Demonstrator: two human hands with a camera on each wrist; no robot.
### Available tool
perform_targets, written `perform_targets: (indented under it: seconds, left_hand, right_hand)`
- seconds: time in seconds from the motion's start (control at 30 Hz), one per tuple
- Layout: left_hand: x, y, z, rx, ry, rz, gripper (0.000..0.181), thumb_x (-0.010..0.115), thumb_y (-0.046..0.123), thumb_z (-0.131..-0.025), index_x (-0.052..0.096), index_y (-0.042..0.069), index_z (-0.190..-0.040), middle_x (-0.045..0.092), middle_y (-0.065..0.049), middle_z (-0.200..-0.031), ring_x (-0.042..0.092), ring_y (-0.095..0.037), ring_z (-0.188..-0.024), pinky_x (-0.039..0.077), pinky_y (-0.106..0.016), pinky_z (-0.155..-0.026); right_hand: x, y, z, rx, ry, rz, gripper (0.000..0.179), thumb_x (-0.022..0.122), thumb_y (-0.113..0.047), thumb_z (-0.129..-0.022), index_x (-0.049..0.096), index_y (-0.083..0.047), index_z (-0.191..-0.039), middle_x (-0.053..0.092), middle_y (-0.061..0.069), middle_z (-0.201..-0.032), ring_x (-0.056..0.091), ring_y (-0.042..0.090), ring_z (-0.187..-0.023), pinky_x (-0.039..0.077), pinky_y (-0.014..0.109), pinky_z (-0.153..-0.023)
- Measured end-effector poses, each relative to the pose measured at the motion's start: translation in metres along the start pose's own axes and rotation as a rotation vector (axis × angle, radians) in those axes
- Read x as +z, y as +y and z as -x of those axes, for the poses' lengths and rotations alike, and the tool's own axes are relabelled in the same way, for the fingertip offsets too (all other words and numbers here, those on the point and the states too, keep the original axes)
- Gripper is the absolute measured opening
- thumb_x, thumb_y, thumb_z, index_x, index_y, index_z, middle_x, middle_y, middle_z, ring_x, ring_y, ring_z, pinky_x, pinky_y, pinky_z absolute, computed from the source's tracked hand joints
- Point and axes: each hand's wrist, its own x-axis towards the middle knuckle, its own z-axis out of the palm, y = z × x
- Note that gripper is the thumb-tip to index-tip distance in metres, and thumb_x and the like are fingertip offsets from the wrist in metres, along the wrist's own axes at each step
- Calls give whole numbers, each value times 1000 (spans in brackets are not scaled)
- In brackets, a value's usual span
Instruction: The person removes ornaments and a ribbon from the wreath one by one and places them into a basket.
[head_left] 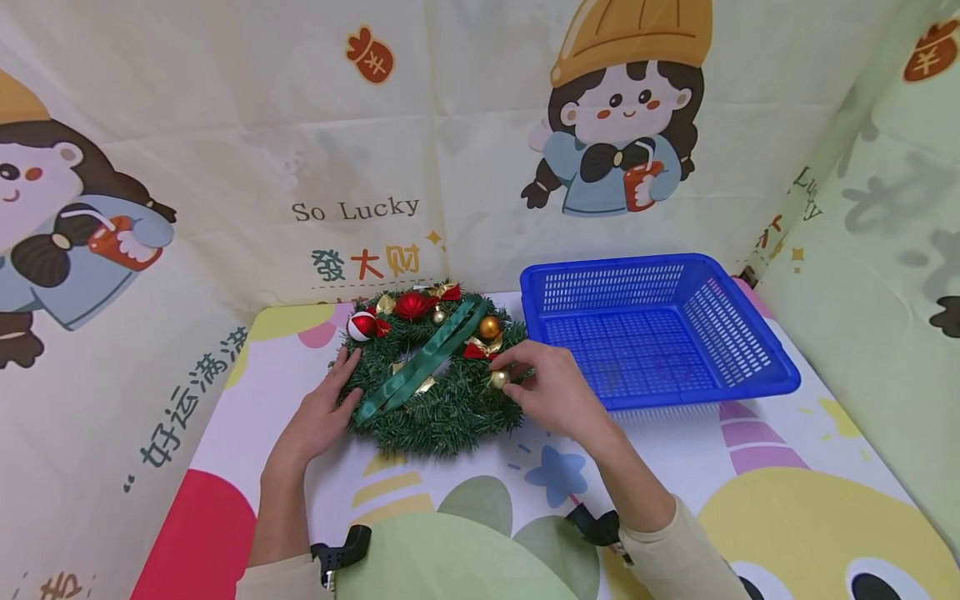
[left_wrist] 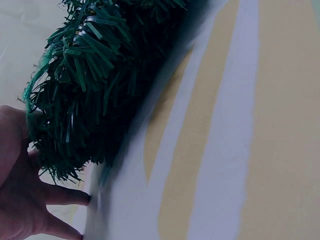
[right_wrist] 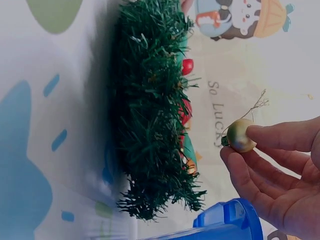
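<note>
A green Christmas wreath (head_left: 450, 408) lies on the table, decorated with red, white and orange balls and bows on its upper part. A green satin ribbon (head_left: 423, 354) runs diagonally across its centre. My right hand (head_left: 551, 387) pinches a small gold bauble (right_wrist: 241, 135) between thumb and fingers above the wreath's right side. In the right wrist view a thin twisted wire sticks out beside the bauble. My left hand (head_left: 322, 408) rests against the wreath's left edge with its fingers spread, as the left wrist view also shows.
A blue plastic basket (head_left: 757, 333) stands on the table right of the wreath, close to my right hand. Cartoon-printed cloth (head_left: 480, 167) hangs behind and at both sides. The printed tablecloth (head_left: 300, 492) spreads under the wreath and basket.
</note>
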Motion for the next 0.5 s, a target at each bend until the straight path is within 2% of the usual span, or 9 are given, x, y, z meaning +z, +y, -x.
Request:
perform_targets:
  seconds: [0.5]
  left_hand:
    - [0, 1, 1, 1, 1, 6, 67, 46, 26, -112, 11, 24, -170, 0, -7, -177, 9, -47, -160, 18, -71, -123]
  right_hand:
    - [-10, 5, 0, -4, 24, 11, 26, 77, 0, -91, 78, -12, -114, 74, 1, -110, 73, 21, -95, 63, 32, -79]
